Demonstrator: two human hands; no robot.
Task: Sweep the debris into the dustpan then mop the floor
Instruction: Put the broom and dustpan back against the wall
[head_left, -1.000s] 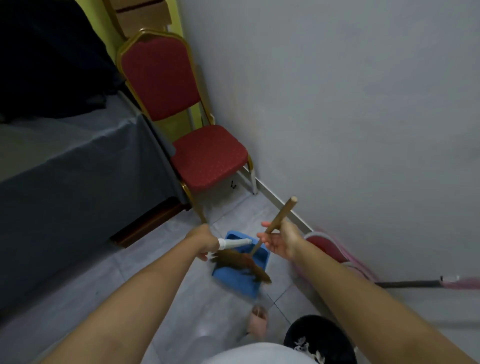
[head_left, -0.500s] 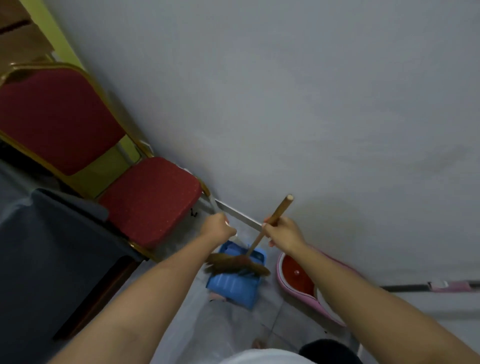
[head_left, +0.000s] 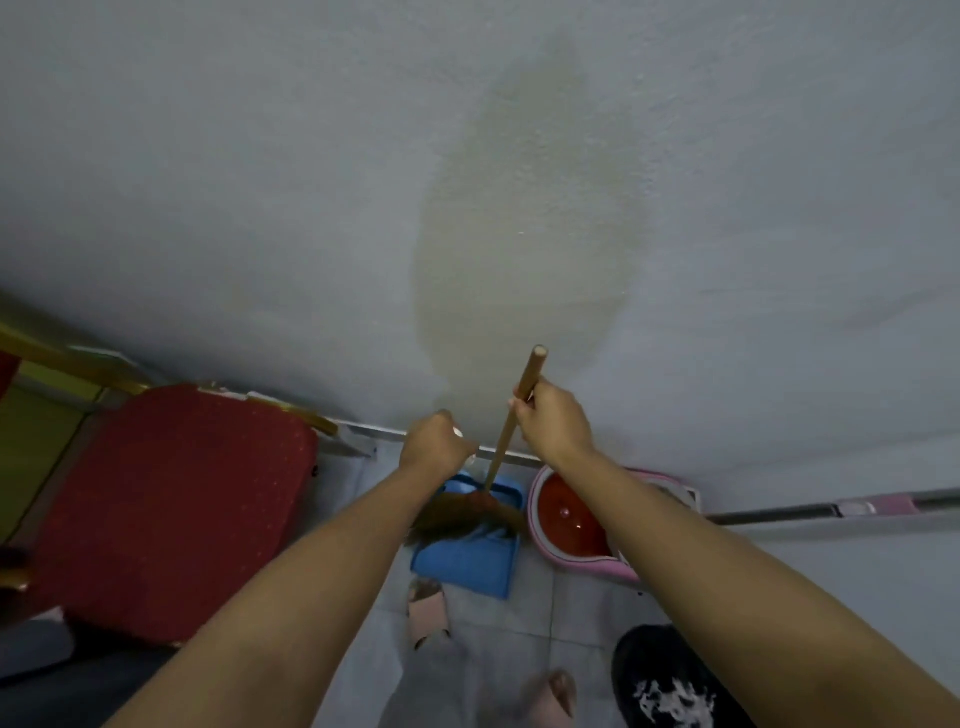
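Note:
A blue dustpan (head_left: 470, 561) lies on the tiled floor close to the wall. My left hand (head_left: 435, 442) is closed around its white handle, of which only a small tip shows. My right hand (head_left: 553, 421) grips the wooden handle of a broom (head_left: 501, 447) near its top end. The broom's brown bristles (head_left: 462, 514) rest over the back of the dustpan. Whether debris lies in the pan I cannot tell. A pink mop bucket (head_left: 582, 558) with a red inner basket stands just right of the dustpan.
A red padded chair (head_left: 171, 514) with a gold frame stands at the left. The grey wall (head_left: 519, 182) fills the upper view. A mop pole (head_left: 841, 509) lies along the wall at the right. My slippered feet (head_left: 428, 613) stand on the tiles below the dustpan.
The view has swung right and towards the wall; the bed has left the frame. Both hands with broom and dustpan have come closer to the wall, beside the pink bucket.

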